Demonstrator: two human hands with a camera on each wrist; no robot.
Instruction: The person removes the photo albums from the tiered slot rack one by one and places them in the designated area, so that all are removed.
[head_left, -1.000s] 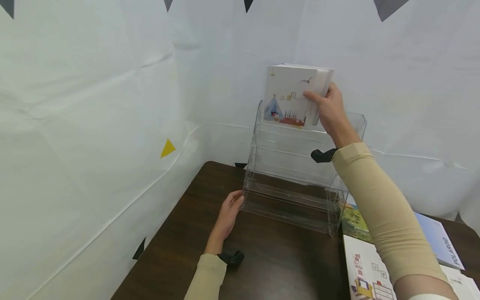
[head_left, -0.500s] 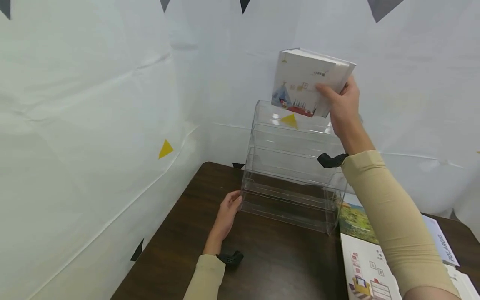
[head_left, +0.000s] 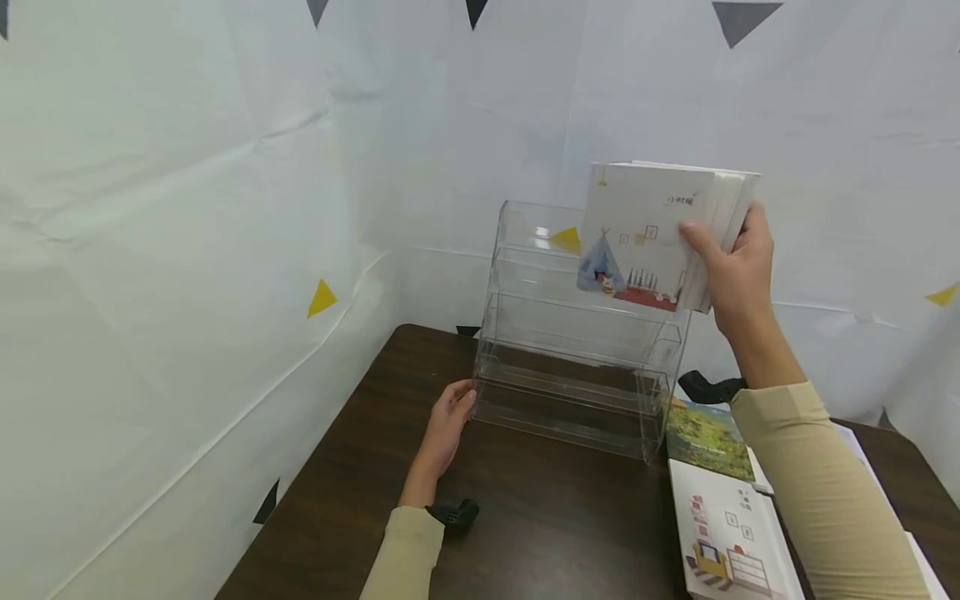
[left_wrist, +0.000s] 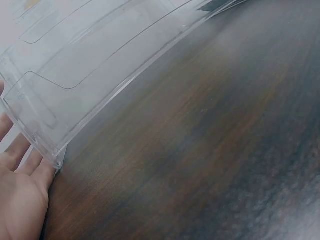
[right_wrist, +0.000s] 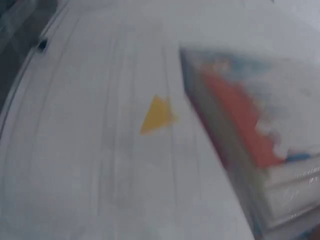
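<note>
In the head view my right hand [head_left: 742,271] grips a thick white book [head_left: 641,233] by its right side, thumb across the cover. A blue tent and a red strip are printed on that cover. The book is up in the air, overlapping the upper right of a clear acrylic tiered rack [head_left: 566,321]. Blurred, the same book [right_wrist: 245,130] fills the right of the right wrist view. My left hand [head_left: 442,429] touches the rack's lower left front corner. Its fingers [left_wrist: 20,150] lie fairly straight against the clear side panel [left_wrist: 95,75] in the left wrist view.
Right of the rack, several books lie on the dark wooden table [head_left: 555,517]. Among them are a landscape-covered book [head_left: 708,442] and a white illustrated book [head_left: 731,533]. A white sheet wall [head_left: 187,250] with coloured triangles closes in the back and left.
My right hand has lifted the white book from the rack's top tier, then brought it right and down. My left hand has stayed at the rack's corner. The head view has shifted slightly right.
</note>
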